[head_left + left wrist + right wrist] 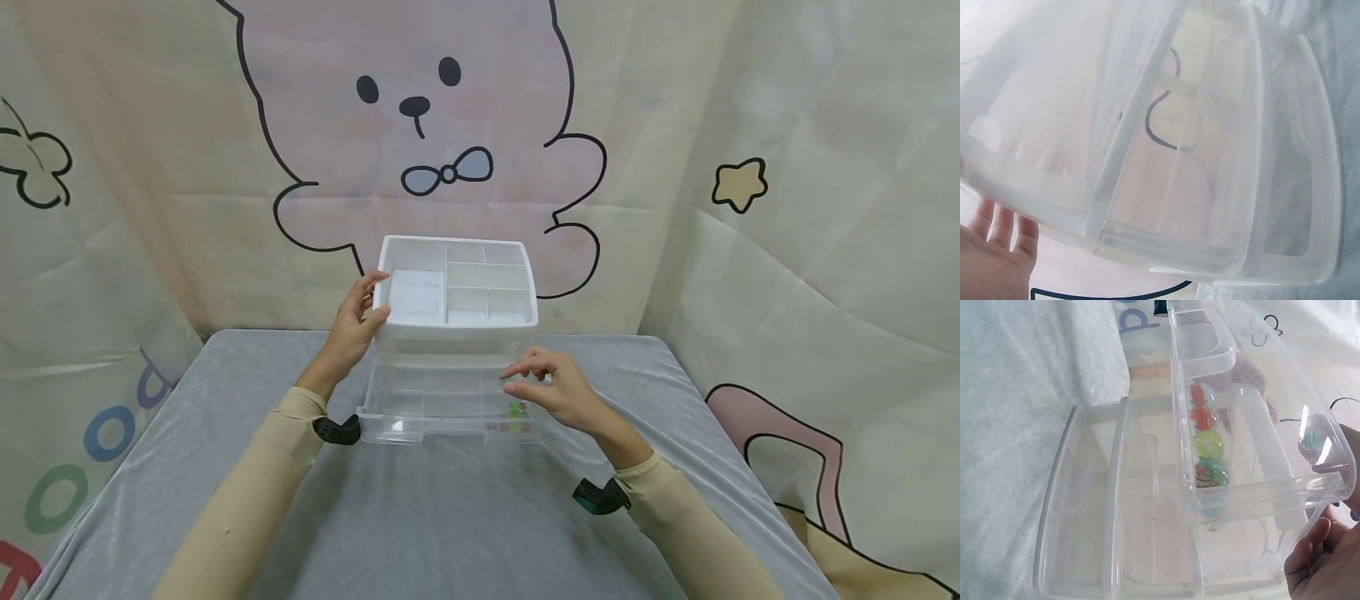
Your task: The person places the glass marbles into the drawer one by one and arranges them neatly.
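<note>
A clear plastic drawer box with a white compartmented top tray [491, 276] stands on the table, one lower drawer [397, 427] pulled out. My left hand [352, 329] grips the box's upper left side; in the left wrist view its fingers [1000, 228] lie against the rim. Over the right end of the pulled-out drawer, my right hand [558, 390] pinches a small greenish marble [1311, 441], seen through the clear wall in the right wrist view. Several glass marbles, red, yellow and green [1209, 445], line up inside the drawer along its front.
Grey cloth covers the table [450, 517]. Behind it hangs a printed curtain [637, 125] with a bear. Other drawers of the box [1085, 506] are pushed in. Black wrist straps [602, 497] are on both forearms.
</note>
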The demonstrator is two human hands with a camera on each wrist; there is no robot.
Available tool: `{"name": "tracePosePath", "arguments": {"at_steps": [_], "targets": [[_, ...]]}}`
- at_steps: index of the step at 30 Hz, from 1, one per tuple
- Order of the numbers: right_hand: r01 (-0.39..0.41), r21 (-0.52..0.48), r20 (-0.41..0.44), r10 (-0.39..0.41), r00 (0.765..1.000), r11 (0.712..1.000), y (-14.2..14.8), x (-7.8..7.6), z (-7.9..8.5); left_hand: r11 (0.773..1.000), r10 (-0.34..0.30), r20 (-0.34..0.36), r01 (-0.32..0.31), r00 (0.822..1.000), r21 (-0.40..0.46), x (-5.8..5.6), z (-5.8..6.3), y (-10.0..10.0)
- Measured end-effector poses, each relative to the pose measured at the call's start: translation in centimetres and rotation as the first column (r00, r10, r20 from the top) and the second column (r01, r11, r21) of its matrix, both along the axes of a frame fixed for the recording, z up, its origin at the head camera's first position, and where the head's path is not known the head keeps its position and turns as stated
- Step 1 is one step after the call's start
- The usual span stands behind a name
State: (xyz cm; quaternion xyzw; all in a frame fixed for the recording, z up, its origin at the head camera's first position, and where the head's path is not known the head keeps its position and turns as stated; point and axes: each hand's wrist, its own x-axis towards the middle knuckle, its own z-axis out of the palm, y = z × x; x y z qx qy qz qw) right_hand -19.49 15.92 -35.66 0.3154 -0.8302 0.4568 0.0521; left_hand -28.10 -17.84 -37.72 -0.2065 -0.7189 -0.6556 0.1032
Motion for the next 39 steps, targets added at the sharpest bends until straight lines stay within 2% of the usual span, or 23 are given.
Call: {"name": "tracePosePath", "arguments": {"at_steps": [12, 33, 39], "targets": [[0.005, 0.05, 0.035, -0.007, 0.999, 0.999, -0.28, 0.21, 0.51, 1.0, 0.008, 0.007, -0.008, 1.0, -0.017, 0.01, -0.01, -0.02], [0.006, 0.069, 0.044, -0.009, 0.999, 0.998, -0.47, 0.55, 0.93, 1.0, 0.0, 0.014, 0.0, 1.0, -0.017, -0.04, -0.03, 0.04], [-0.003, 0.065, 0.021, 0.002, 1.0, 0.998, -0.14, 0.48, 0.81, 1.0, 0.0, 0.018, 0.0, 1.0, -0.009, 0.1, 0.05, 0.04]]}}
